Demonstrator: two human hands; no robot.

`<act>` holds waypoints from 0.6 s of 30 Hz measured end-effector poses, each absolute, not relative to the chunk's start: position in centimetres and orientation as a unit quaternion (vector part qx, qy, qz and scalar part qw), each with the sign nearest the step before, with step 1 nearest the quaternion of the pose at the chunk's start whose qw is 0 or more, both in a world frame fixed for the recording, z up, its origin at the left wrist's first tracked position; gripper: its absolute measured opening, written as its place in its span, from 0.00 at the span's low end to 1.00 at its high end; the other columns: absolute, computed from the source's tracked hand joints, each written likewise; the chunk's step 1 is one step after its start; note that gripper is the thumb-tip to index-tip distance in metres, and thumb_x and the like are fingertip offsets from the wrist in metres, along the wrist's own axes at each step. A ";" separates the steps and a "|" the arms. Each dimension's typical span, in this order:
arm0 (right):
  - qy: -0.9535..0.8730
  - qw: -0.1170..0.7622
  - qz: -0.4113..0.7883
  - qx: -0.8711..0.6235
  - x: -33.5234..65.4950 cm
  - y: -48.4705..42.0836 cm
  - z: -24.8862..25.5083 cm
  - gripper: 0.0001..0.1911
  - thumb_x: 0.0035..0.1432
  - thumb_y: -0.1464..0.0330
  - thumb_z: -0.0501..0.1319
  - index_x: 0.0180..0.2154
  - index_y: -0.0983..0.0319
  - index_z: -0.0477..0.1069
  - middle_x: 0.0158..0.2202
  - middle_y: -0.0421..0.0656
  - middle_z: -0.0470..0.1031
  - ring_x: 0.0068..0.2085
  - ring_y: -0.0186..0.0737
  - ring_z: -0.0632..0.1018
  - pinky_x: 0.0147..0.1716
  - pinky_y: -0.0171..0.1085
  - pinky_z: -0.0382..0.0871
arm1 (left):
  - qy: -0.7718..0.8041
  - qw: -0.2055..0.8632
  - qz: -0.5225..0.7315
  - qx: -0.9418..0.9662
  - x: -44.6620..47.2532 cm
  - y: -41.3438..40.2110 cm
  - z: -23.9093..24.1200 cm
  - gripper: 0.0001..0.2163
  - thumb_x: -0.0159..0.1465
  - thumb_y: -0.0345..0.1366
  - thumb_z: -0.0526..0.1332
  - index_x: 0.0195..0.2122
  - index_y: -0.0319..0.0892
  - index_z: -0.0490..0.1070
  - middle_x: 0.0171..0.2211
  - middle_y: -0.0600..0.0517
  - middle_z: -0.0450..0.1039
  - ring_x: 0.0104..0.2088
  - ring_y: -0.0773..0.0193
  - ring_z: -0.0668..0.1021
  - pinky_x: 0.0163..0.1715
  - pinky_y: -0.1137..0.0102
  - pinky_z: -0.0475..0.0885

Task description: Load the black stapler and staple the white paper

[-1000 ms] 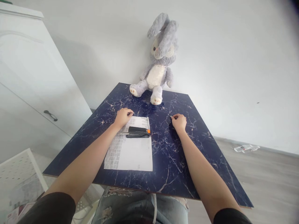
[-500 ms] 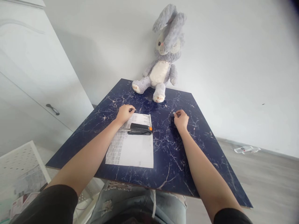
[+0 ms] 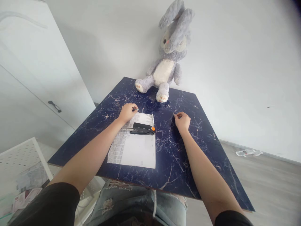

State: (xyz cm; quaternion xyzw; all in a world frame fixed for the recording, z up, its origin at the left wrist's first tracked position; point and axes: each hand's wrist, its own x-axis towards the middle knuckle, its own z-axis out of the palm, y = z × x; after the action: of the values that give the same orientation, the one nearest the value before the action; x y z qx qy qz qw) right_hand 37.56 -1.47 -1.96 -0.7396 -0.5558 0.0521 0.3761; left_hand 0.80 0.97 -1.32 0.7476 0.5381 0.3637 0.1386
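My left hand [image 3: 128, 112] is closed at the top left corner of the printed sheets [image 3: 138, 149]. Between its fingers shows a small dark thing with a pale tip [image 3: 134, 109], too small to name. Lying across the paper is a black stapler [image 3: 142, 128] with an orange end at its right, and neither hand touches it. To the right of the paper, my right hand [image 3: 182, 121] rests low at the tabletop with thumb and fingers pinched together. A tiny pale bit shows at its fingertips; I cannot make out what it is.
A grey plush rabbit [image 3: 166, 72] sits at the back of the dark blue marbled table [image 3: 164, 179], against the wall. White cabinet doors [image 3: 35, 69] stand on the left. Below them is a white perforated rack [image 3: 21, 160] with papers. A clear plastic wrapper [image 3: 248, 153] lies on the floor at right.
The view has shifted slightly, so the rabbit and table sit a little further right. The pale bit at my right fingertips shows less than before. Paper and stapler keep their places.
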 end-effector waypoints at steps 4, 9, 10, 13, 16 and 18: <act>-0.518 0.333 0.024 -0.788 39.1 -1.8 -1.8 0.04 0.61 0.67 0.65 0.34 0.60 0.76 0.38 0.53 0.81 0.46 0.57 0.77 0.51 0.52 0.70 | 0.538 0.144 0.358 0.749 0.8 1.0 -1.3 0.06 0.64 0.32 0.66 0.40 0.45 0.82 0.40 0.48 0.83 0.41 0.55 0.82 0.48 0.60 0.74; -0.583 0.407 -0.061 -0.701 36.3 -3.1 0.3 0.11 0.65 0.63 0.63 0.44 0.63 0.77 0.54 0.60 0.74 0.59 0.61 0.72 0.60 0.58 0.66 | 0.541 0.133 0.357 0.750 0.9 1.0 -1.3 0.06 0.62 0.32 0.67 0.40 0.45 0.82 0.40 0.48 0.83 0.41 0.55 0.82 0.49 0.61 0.73; -0.632 0.433 -0.041 -0.641 34.8 -3.7 0.7 0.11 0.68 0.61 0.61 0.45 0.61 0.76 0.52 0.57 0.75 0.58 0.59 0.73 0.60 0.56 0.67 | 0.541 0.132 0.355 0.751 0.9 0.9 -1.3 0.06 0.62 0.32 0.66 0.40 0.45 0.82 0.40 0.48 0.83 0.41 0.55 0.82 0.49 0.60 0.73; -0.781 0.431 0.131 -0.432 29.4 -6.2 1.4 0.14 0.72 0.57 0.59 0.50 0.58 0.75 0.51 0.51 0.78 0.52 0.50 0.78 0.53 0.48 0.74 | 0.538 0.129 0.354 0.754 0.9 0.8 -1.3 0.06 0.63 0.32 0.66 0.40 0.45 0.82 0.41 0.48 0.83 0.42 0.55 0.81 0.50 0.60 0.73; -0.870 0.321 0.226 -0.298 25.4 -8.3 1.2 0.20 0.69 0.57 0.65 0.57 0.57 0.72 0.55 0.49 0.79 0.53 0.49 0.79 0.54 0.46 0.74 | 0.537 0.128 0.365 0.750 1.0 0.8 -1.2 0.06 0.63 0.32 0.66 0.40 0.45 0.82 0.40 0.48 0.82 0.41 0.55 0.81 0.51 0.60 0.73; -0.892 0.268 0.217 -0.291 24.4 -8.7 1.0 0.16 0.68 0.61 0.66 0.54 0.57 0.73 0.49 0.47 0.81 0.48 0.48 0.80 0.51 0.45 0.74 | 0.533 0.126 0.376 0.747 1.0 0.7 -1.0 0.06 0.63 0.32 0.66 0.40 0.45 0.81 0.40 0.49 0.82 0.40 0.56 0.80 0.51 0.60 0.73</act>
State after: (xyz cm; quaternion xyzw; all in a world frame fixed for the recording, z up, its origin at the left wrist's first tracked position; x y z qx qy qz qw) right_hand 24.40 -8.75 0.96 -0.2906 -0.8924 0.2171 0.2684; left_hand 1.02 0.66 -0.96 0.7474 0.5332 0.3756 0.1264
